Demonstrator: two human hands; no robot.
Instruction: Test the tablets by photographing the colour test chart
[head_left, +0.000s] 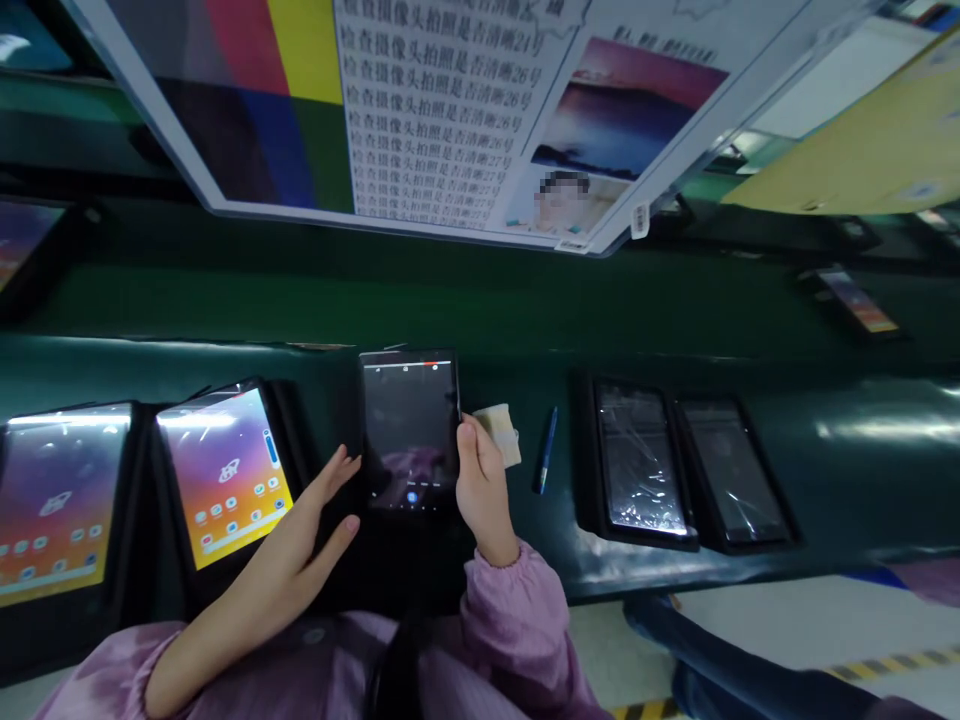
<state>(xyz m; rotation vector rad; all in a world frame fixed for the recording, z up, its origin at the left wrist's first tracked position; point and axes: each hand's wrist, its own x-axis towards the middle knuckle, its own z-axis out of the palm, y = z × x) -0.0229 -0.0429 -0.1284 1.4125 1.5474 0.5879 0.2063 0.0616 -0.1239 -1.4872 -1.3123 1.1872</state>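
A tablet [409,430] with a dark camera-like screen is tilted up in front of me at the bench's near side. My right hand [484,485] grips its right edge, thumb at the front and the other fingers hidden behind. Just left of the tablet, my left hand [304,545] has its fingers stretched out and thumb apart, holding nothing. Left of that hand lies a lit tablet [225,470] with a purple and orange home screen, in a black tray. Beside my right hand are a small pale cloth or paper pad [501,435] and a blue pen [548,450].
Another lit tablet [64,500] lies at far left. To the right, two dark-screened tablets, one film-covered [641,455] and its neighbour [735,470], rest in black trays on the green bench [862,440]. A printed test chart board [435,130] hangs above. A person's leg [750,650] shows lower right.
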